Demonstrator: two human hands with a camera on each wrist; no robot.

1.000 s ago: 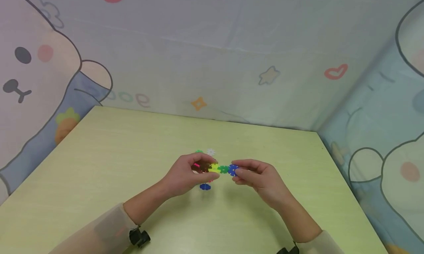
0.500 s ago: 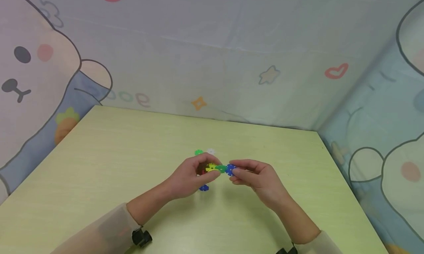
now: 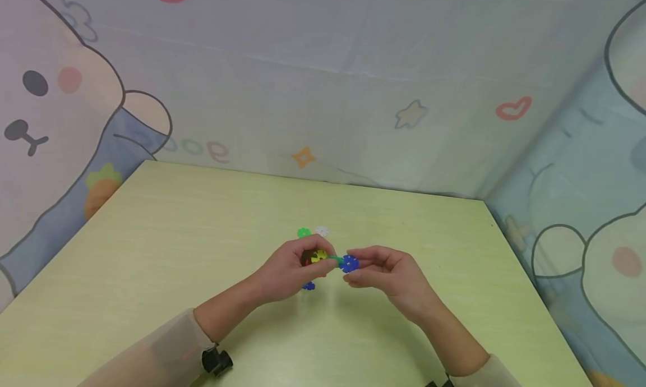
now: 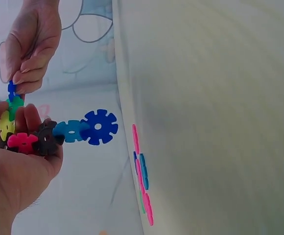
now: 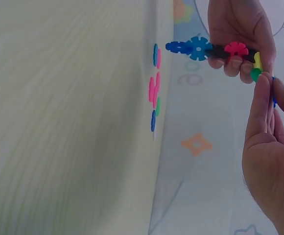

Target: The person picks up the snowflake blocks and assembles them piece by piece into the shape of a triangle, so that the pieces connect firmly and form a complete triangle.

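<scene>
My left hand [image 3: 287, 269] holds a chain of interlocked plastic snowflake discs. In the head view a yellow disc [image 3: 319, 256] shows between its thumb and fingers, followed by a green disc [image 3: 335, 258] seen nearly edge-on. At the chain's right end, my right hand [image 3: 398, 275] pinches a blue disc [image 3: 349, 263], which faces the head camera. The left wrist view shows a pink disc [image 4: 22, 142] and a black disc [image 4: 46, 138] against the left palm. A light blue disc [image 4: 72, 131] and a darker blue one [image 4: 98, 127] stick out beyond them.
Loose discs lie flat on the pale table [image 3: 202, 219] behind and below the left hand, among them a green disc [image 3: 303, 232] and a white disc [image 3: 322, 230]. A printed cloth [image 3: 353, 95] hangs behind the table's far edge.
The end blue disc has turned to face the head camera and shifted slightly left. The green disc has turned from flat to nearly edge-on. The left fingers have closed in toward the green disc.
</scene>
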